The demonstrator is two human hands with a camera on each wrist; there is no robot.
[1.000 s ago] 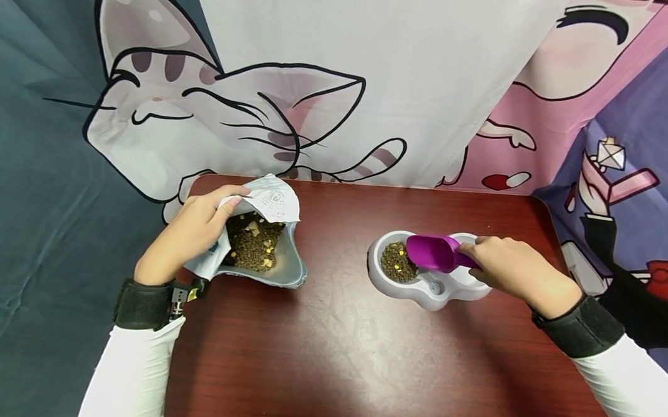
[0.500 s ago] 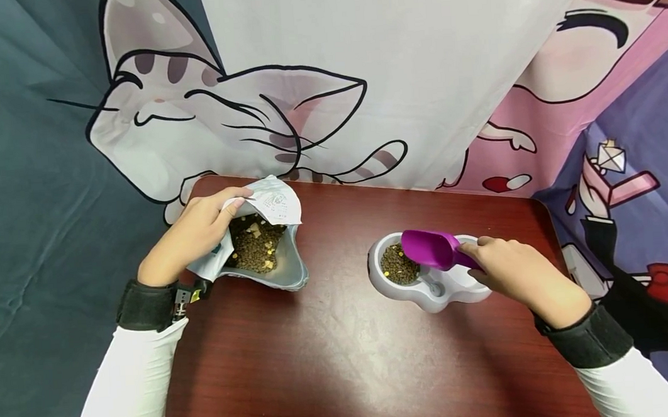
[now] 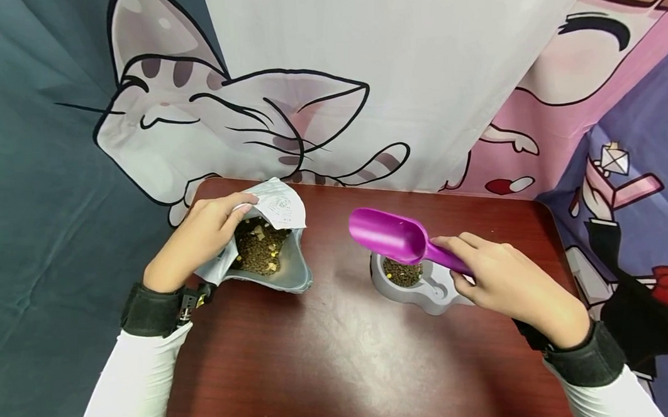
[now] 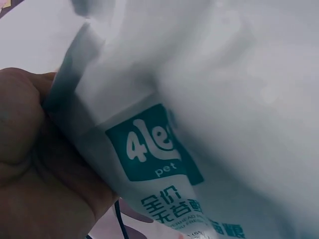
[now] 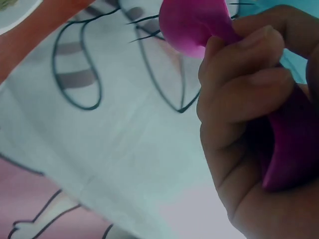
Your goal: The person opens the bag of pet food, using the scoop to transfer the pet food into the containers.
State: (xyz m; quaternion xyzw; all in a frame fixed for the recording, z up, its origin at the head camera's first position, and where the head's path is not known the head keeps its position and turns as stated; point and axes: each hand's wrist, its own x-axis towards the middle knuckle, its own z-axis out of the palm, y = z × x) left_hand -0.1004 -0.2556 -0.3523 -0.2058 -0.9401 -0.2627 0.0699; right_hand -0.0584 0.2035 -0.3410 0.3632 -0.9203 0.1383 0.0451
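My left hand (image 3: 203,233) pinches the rim of an opened pet food bag (image 3: 294,267) at the left of the table. Brown kibble (image 3: 260,250) with pale and yellow bits shows inside it. In the left wrist view the white bag (image 4: 224,119) with green print fills most of the frame. My right hand (image 3: 498,272) grips the handle of a purple scoop (image 3: 389,236), its fingers curled round it in the right wrist view. The scoop's bowl looks empty and hangs over a grey double pet bowl (image 3: 429,301). Kibble (image 3: 403,274) lies in that bowl's left compartment; the right one is partly hidden.
A reddish-brown wooden table (image 3: 342,365) bears the bag and the double bowl. Behind it hangs a fabric backdrop (image 3: 417,59) with cartoon cat prints, close to the table's far edge. More printed cloth hangs along the right side.
My right hand has lifted the scoop off the double bowl and moved it left, toward the bag. My left hand keeps its hold on the bag's rim.
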